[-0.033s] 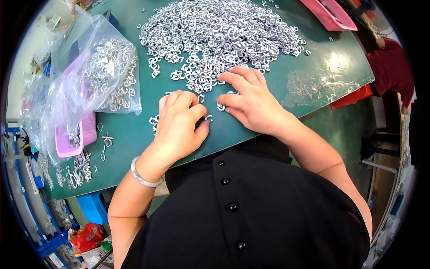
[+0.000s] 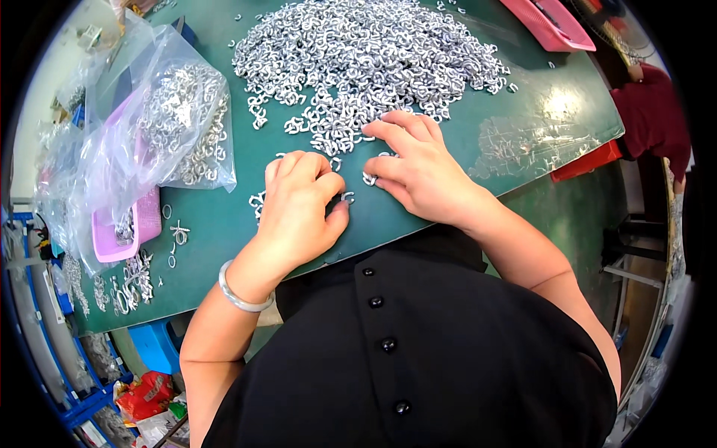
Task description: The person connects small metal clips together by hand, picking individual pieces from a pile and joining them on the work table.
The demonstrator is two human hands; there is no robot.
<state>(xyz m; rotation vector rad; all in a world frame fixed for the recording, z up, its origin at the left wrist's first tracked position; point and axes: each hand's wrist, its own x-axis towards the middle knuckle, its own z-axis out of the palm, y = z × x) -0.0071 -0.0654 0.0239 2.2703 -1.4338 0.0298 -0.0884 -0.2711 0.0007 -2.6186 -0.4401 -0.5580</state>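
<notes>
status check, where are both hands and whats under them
Left hand palm down on green mat, fingers curled over small silver rings. Right hand flat at edge of ring pile. Clear bag of rings off to left, not in the way.

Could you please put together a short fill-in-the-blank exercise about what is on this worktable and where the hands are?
1. The big heap of small metal rings lies on a ____ mat.
2. The bracelet sits on the ____ wrist.
3. The clear plastic bag holding more rings lies to the ____ of the left hand.
4. The right hand rests at the near edge of the ____.

Missing words: green; left; left; heap
</notes>
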